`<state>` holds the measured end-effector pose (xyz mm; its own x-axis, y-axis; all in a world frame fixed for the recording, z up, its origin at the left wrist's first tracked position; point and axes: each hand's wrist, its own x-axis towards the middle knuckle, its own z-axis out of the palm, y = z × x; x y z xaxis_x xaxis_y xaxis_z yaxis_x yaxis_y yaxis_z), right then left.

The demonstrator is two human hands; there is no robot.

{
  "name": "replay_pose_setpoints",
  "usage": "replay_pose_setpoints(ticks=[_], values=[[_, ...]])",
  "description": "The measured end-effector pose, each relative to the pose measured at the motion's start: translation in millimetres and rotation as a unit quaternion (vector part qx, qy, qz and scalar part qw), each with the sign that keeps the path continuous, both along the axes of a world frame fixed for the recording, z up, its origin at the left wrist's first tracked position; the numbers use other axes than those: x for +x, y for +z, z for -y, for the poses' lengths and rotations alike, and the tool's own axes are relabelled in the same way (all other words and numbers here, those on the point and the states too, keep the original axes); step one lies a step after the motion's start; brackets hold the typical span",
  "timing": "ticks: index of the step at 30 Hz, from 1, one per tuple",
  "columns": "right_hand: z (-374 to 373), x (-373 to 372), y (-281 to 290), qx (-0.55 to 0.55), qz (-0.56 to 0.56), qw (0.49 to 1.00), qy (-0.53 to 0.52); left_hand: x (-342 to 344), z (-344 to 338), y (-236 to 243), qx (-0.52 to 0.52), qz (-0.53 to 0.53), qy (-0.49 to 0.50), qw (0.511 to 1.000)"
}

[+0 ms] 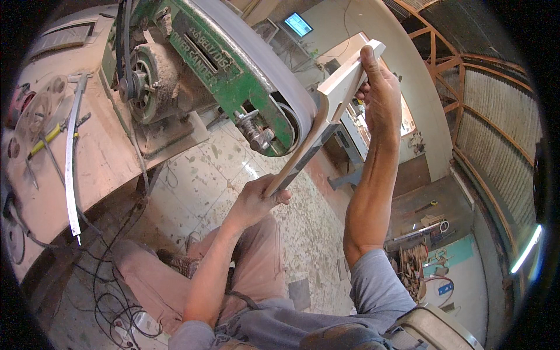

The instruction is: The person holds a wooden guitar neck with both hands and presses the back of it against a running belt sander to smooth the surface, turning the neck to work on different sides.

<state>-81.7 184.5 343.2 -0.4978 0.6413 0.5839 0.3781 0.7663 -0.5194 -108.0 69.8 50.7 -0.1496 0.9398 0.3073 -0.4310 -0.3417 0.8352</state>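
Note:
A long, shaped piece of pale wood (pixel 345 77), wider at its upper end and slim lower down, slants across the middle of the head view. My left hand (pixel 258 199) is closed round its lower end. At the upper end my right hand (pixel 382 90) grips it, thumb on top and fingers curled behind. The wood's middle lies right beside the rounded end of the grey sanding belt (pixel 277 70) and seems to touch it. That belt runs on a green belt sander (pixel 219 73), which has a tension spring at its lower corner.
At left a dusty bench (pixel 96 154) carries the sander's motor (pixel 149 84), a long metal ruler (pixel 73 157) and a yellow-handled tool (pixel 44 143). Black cables (pixel 108 286) loop over the floor near my leg. Wood scraps (pixel 413 268) stand at right; a lit screen (pixel 298 24) is at the back.

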Motion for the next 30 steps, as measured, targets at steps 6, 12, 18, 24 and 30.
replay_pose_setpoints(ticks=[6,12,18,24,30], values=[[13.8,-1.0,5.8,0.065,0.041,0.992,-0.103,10.0,-18.9,-23.6,0.066,0.064,-0.063,0.994],[15.4,5.0,4.6,0.189,0.042,0.974,-0.116,15.6,-20.9,-28.4,0.071,0.111,-0.132,0.982],[28.8,21.0,3.0,0.216,0.055,0.957,-0.185,5.7,-17.8,-18.6,0.118,0.104,-0.225,0.962],[14.8,95.4,-16.4,0.031,-0.087,0.98,-0.175,35.9,-7.2,19.3,0.082,0.016,-0.144,0.986],[36.9,141.4,-142.4,-0.191,-0.238,0.948,0.086,93.0,-9.5,62.0,-0.003,-0.288,0.206,0.935]])
